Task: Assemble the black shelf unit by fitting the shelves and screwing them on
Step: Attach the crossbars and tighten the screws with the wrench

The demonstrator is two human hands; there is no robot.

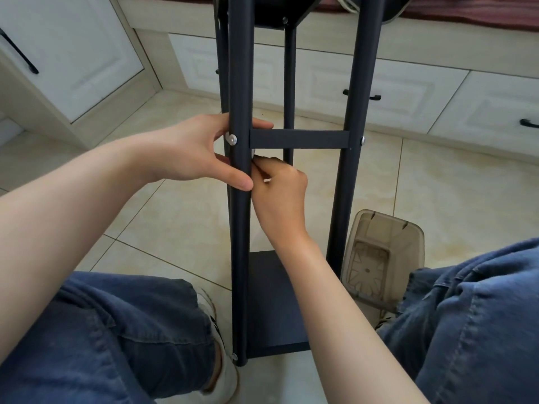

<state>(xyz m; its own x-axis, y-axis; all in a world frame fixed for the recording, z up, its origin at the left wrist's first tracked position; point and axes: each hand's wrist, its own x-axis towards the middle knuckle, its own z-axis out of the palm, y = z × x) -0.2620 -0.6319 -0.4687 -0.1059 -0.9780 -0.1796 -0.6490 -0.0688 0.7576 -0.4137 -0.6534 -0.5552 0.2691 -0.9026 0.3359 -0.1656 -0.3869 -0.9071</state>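
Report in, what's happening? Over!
Left hand grips front pole. Right hand pinches small part under middle shelf. Nothing in the way.

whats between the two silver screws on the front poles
In the head view, the black shelf edge runs between the left screw and the right screw.

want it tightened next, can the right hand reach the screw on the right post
Probably yes: the screw on the right post faces the person uncovered, and the right hand, pinching something small under the shelf, has open space to it.
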